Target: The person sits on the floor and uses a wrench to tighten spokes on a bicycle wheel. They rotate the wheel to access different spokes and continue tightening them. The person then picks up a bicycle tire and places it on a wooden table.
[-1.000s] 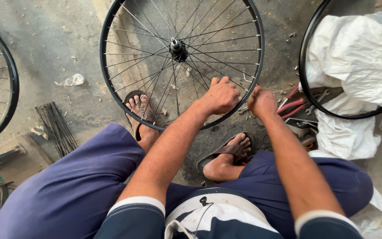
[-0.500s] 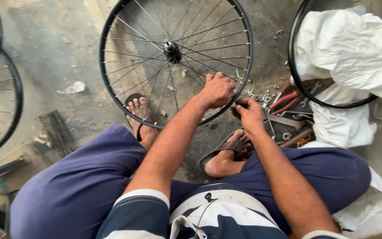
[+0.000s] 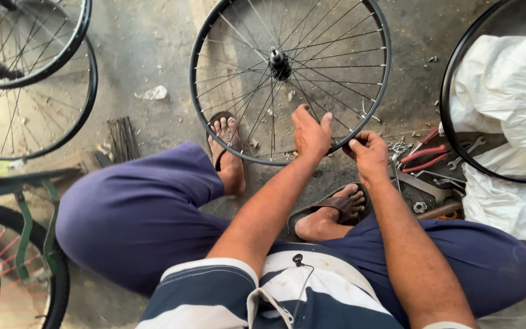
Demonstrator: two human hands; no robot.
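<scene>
Partly hidden: wheel rim (image 3: 380,103) behind left hand (image 3: 310,133); right hand (image 3: 369,155) contents unclear.

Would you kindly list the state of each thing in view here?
Spoked wheel: standing on the floor, no tyre, rim gripped at the bottom.
Left hand: closed over the rim.
Right hand: fingers pinched at the rim.
Red-handled pliers: lying on the floor.
White cloth: crumpled inside a black rim.
Loose spokes: bundled on the floor.
</scene>
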